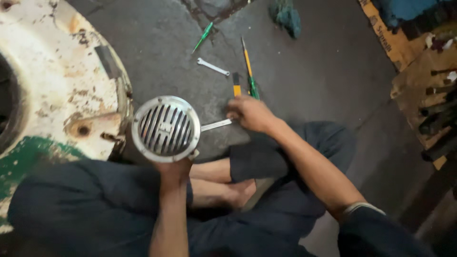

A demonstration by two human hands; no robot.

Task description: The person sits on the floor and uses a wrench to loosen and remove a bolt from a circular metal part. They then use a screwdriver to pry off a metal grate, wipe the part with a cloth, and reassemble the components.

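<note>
Round horn held up; spanner grasped on floor.
The chrome-grilled horn (165,128) was gripped from below by the left hand (175,170); the right hand (251,113) was closed on a flat spanner (216,125) beside screwdrivers (248,66).

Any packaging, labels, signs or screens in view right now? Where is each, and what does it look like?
Flattened cardboard: top right on the floor, tan-brown strip with dark print along its edge.
Small emblem: centre of the round chrome grille, held up in the left hand; too blurred to make out.
No screens or signs.
</note>
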